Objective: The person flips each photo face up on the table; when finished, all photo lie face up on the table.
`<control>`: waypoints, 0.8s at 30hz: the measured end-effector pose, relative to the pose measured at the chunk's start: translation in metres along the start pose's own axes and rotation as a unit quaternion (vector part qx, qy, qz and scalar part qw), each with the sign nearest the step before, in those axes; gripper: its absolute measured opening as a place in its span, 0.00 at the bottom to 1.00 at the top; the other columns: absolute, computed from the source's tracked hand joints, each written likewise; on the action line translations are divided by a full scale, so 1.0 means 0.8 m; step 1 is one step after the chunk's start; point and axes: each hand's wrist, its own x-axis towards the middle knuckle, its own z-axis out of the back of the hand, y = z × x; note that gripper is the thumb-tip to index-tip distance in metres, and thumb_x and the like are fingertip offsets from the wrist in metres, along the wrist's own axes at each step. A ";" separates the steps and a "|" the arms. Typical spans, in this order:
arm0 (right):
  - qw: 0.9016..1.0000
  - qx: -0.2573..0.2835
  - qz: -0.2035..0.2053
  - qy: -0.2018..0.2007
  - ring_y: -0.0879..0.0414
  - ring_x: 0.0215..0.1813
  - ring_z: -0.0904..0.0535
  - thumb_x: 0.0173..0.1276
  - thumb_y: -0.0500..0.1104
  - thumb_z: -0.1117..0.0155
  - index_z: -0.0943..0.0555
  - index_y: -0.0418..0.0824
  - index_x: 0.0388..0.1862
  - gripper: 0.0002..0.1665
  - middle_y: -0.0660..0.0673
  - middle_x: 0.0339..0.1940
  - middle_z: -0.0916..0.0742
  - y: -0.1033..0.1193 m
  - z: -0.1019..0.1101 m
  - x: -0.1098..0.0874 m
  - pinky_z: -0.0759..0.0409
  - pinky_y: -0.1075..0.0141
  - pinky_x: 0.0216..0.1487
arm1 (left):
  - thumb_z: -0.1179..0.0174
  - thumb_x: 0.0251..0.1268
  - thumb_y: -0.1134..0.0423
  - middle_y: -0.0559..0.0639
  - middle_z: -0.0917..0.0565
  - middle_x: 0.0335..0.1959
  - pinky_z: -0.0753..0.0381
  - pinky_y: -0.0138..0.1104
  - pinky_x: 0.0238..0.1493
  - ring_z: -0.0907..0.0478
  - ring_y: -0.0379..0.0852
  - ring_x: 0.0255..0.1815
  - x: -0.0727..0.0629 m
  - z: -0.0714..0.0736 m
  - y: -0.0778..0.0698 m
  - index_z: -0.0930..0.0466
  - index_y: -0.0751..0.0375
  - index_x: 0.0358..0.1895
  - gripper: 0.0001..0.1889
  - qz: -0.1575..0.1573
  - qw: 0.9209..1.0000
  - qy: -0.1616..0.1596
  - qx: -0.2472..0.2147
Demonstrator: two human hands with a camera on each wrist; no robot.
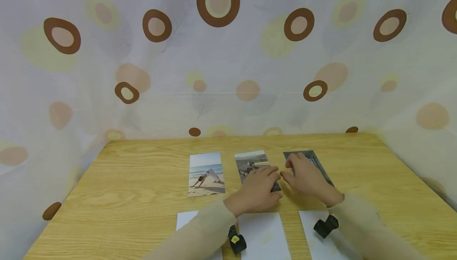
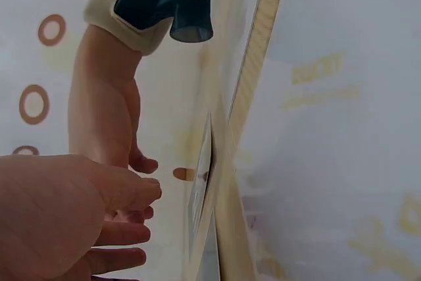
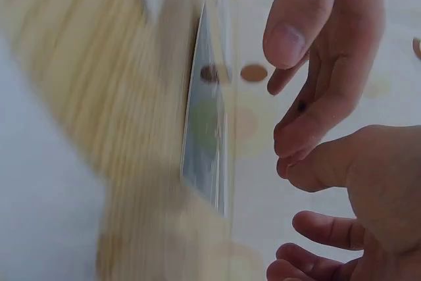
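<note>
My left hand (image 1: 257, 190) is over the lower part of the middle photo card (image 1: 251, 156), hiding much of it; a helmeted figure shows above the fingers. Beside it, my right hand (image 1: 305, 174) covers much of a dark photo card (image 1: 323, 168), so its picture is hard to make out. Both hands have loosely bent fingers and hold nothing. The wrist views show a gap between the fingers and the cards on the wooden table (image 1: 143, 188). To the left lies a photo card (image 1: 206, 174) of a person bending in a yoga pose on a beach.
White sheets lie along the near side: a left sheet (image 1: 185, 217) partly under the left sleeve, a middle sheet (image 1: 264, 236), and a right sheet (image 1: 310, 236) partly behind the right forearm. A patterned cloth (image 1: 228, 65) hangs behind the table and at both sides.
</note>
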 end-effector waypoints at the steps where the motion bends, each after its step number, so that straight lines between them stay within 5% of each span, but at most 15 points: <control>1: 1.000 0.010 0.008 0.004 0.57 0.27 0.34 0.63 0.40 0.33 0.27 0.37 0.33 0.11 0.44 0.30 0.25 0.007 -0.001 0.000 0.32 0.65 0.28 | 0.46 0.69 0.51 0.50 0.32 0.70 0.33 0.44 0.68 0.37 0.48 0.72 -0.008 0.003 0.006 0.26 0.56 0.62 0.22 -0.004 1.000 -0.005 -0.006; 9: 0.995 0.049 0.074 0.040 0.62 0.28 0.34 0.62 0.42 0.32 0.27 0.41 0.34 0.11 0.49 0.31 0.25 0.063 -0.017 -0.003 0.31 0.69 0.28 | 0.41 0.66 0.57 0.57 0.29 0.67 0.31 0.42 0.66 0.32 0.52 0.68 -0.065 0.025 0.054 0.23 0.62 0.55 0.17 -0.032 0.995 -0.010 -0.096; 15: 0.989 0.068 0.111 0.076 0.63 0.29 0.32 0.61 0.43 0.31 0.26 0.42 0.34 0.12 0.49 0.31 0.24 0.091 -0.032 -0.002 0.30 0.70 0.30 | 0.41 0.65 0.59 0.59 0.31 0.68 0.33 0.50 0.66 0.34 0.54 0.69 -0.116 0.028 0.078 0.23 0.61 0.53 0.16 -0.014 0.993 -0.002 -0.113; 24: 0.970 0.110 0.168 0.135 0.64 0.31 0.31 0.63 0.44 0.32 0.24 0.42 0.37 0.10 0.50 0.33 0.23 0.128 -0.049 -0.003 0.25 0.70 0.35 | 0.39 0.64 0.61 0.60 0.30 0.64 0.32 0.54 0.63 0.35 0.58 0.67 -0.170 0.035 0.102 0.23 0.61 0.51 0.15 0.014 0.990 -0.031 -0.135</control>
